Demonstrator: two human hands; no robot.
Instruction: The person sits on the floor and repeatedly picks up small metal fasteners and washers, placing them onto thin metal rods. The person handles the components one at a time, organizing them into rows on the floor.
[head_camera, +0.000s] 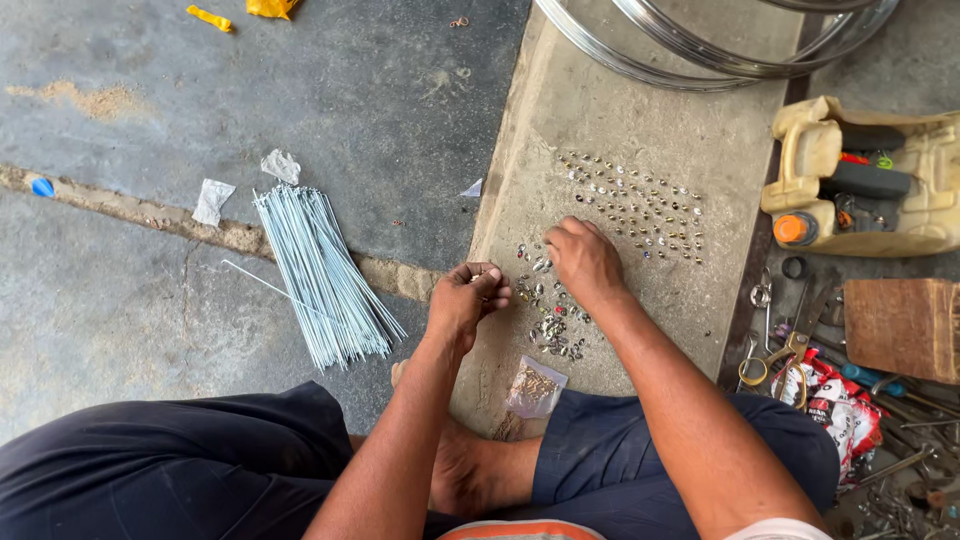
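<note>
The left hand (468, 300) was closed on a few small metal nipples (552, 322); the right hand (583, 260) pressed flat, holding nothing, on the loose pile near the concrete slab's (560, 110) front edge. They seemed light, hard, slippery; best pinched singly by fingertips.

Your head camera looks straight down, close to your hands. Your knees sit at six o'clock. The metal rims (700, 50) lie at twelve o'clock.

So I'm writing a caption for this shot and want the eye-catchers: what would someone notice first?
First the rows of small shiny metal nipples laid out on the concrete slab, with the right hand resting at their near edge and the left hand pinching a few beside a loose pile. Then the fanned bundle of thin spokes on the floor to the left, and the bright wheel rims at the top.
</note>
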